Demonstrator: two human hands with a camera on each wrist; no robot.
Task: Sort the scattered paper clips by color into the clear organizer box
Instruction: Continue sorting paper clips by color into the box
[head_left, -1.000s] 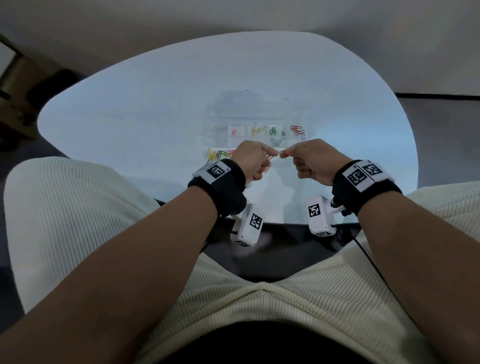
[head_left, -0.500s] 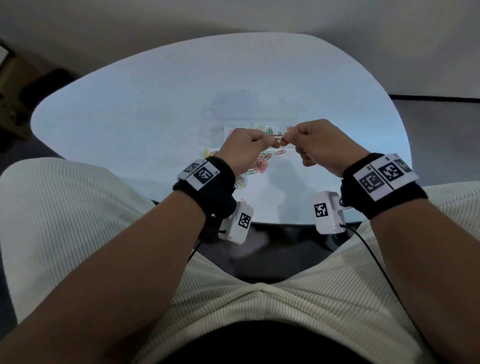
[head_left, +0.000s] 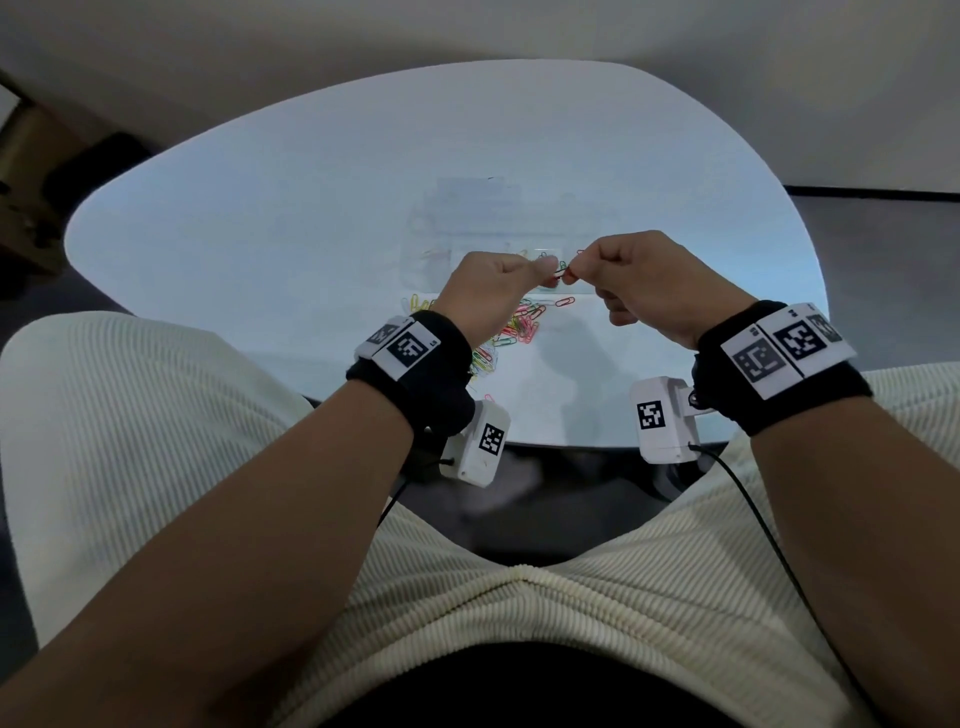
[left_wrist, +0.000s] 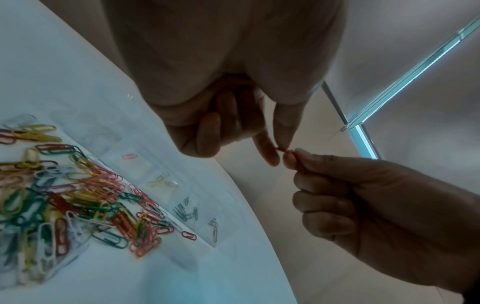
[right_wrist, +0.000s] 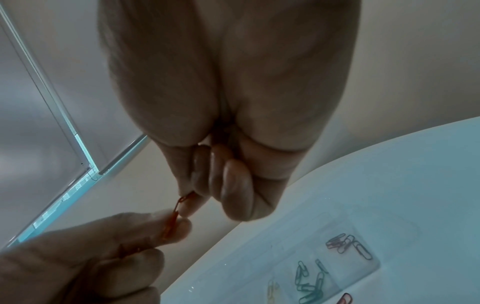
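Both hands pinch linked red wire paper clips (head_left: 562, 271) between them, left hand (head_left: 491, 296) and right hand (head_left: 652, 283), lengthwise hand-to-hand, raised above the clear plastic organizer box (left_wrist: 166, 176) on the white counter (head_left: 311, 208).

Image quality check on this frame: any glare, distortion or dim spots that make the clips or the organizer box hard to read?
Head view: fisheye bends the table edge; the pale top washes out the clear organizer box. Left wrist view: the left hand is backlit and dim, the clip pile sharp enough for colours. Right wrist view: the right hand is dark and soft; the red clips are barely resolved.
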